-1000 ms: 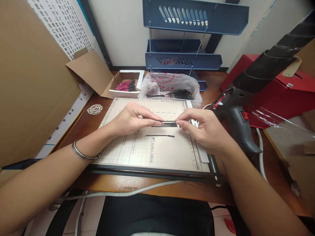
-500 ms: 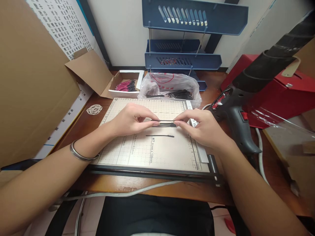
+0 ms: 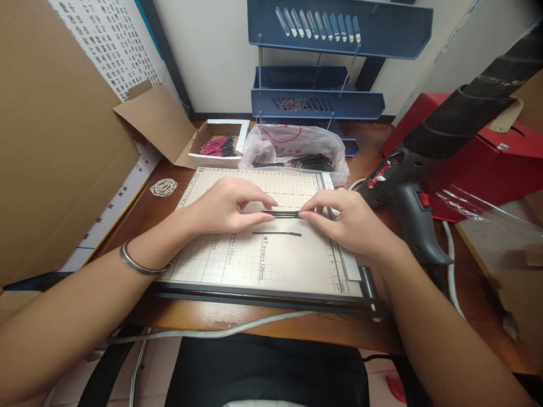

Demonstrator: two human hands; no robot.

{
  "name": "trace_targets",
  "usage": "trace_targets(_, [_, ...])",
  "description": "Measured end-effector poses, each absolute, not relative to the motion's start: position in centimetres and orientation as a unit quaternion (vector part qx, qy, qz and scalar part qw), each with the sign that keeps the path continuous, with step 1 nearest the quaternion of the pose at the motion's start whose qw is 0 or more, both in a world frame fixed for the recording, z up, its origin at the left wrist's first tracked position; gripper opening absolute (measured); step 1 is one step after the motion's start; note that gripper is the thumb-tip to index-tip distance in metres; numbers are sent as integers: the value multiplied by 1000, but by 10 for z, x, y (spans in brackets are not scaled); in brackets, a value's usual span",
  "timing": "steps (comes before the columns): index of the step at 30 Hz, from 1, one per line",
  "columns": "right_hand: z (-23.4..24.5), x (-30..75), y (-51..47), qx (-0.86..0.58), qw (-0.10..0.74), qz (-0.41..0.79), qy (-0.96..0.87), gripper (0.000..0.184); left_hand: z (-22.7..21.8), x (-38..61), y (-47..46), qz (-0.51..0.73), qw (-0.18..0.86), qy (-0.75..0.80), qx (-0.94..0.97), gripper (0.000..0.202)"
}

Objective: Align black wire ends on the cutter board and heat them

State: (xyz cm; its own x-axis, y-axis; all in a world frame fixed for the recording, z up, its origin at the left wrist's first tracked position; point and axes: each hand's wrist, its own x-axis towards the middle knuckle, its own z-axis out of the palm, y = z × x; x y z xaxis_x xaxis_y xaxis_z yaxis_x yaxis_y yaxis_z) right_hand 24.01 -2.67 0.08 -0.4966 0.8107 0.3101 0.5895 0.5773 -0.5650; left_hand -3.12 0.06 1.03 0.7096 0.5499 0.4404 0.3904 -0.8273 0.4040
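Several thin black wires [image 3: 284,214] lie side by side across the gridded board of a paper trimmer [image 3: 297,260]. My right hand [image 3: 345,217] has thumb and forefinger closed on the right end of these wires. At their left end is my left hand [image 3: 231,208], thumb and forefinger parted; the thumb tip is close to the wires, and I cannot tell if it touches them. One separate black wire [image 3: 275,233], thicker at its right end, lies on the board nearer to me.
Behind the trimmer are an open box [image 3: 246,141] of pink-and-black wires and a plastic bag [image 3: 339,152] of black wires. A rubber band coil [image 3: 163,187] lies left. A black heat gun [image 3: 416,220] and red metal box [image 3: 475,164] stand right; blue trays [image 3: 318,104] behind.
My left thumb and forefinger have parted from a pinch on one thin wire. That wire, held stretched between both hands before, is now down with the others at my right fingertips.
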Motion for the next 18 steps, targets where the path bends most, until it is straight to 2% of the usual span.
trace_targets(5, [-2,238,-26,-423,227,176,-859,10,12,-32,1,255,142,254,922,15])
trace_targets(18, [1,244,-26,-453,193,162,-855,9,9,-33,2,176,165,275,931,12])
